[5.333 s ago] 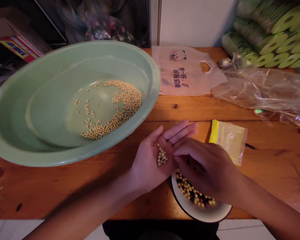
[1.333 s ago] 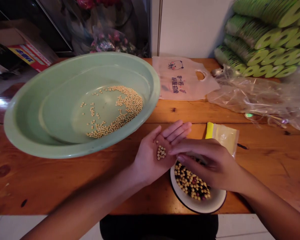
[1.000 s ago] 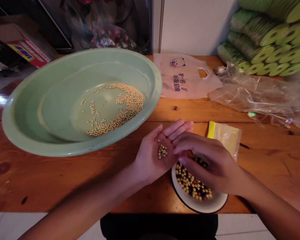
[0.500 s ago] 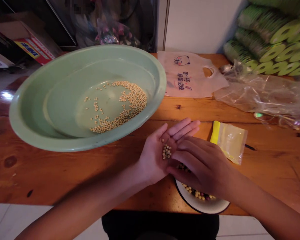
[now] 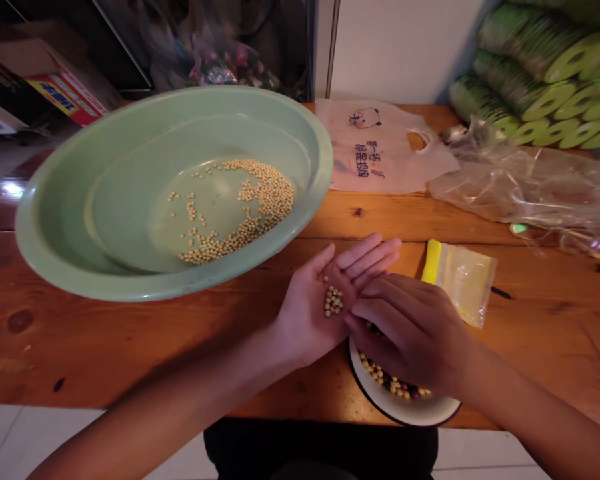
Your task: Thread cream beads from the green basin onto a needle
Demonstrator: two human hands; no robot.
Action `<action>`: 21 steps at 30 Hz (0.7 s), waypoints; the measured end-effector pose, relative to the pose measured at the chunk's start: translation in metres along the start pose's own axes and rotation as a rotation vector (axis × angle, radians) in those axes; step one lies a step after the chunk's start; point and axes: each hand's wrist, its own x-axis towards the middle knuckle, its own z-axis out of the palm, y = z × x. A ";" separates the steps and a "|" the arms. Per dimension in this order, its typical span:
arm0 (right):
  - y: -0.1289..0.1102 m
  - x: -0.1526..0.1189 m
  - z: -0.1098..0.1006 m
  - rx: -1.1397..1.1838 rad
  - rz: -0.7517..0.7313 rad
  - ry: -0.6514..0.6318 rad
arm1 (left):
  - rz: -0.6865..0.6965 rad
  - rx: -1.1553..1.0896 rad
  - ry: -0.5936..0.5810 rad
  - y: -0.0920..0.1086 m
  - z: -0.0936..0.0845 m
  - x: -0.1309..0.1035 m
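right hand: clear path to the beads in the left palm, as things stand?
Probably yes: the right hand is right beside the upturned left hand, and nothing visible covers the beads in its palm.

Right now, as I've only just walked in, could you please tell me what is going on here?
A person's left hand is held palm up with a small cluster of pale beads on it. The right hand curls beside that palm; whether it pinches anything is hidden. Under the right hand, partly covered, is a white bowl of yellow and dark beads. A green basin at the left holds more beads.
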 end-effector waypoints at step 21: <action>-0.010 -0.007 -0.018 0.299 0.014 -0.016 | -0.026 -0.014 -0.076 0.001 -0.002 -0.001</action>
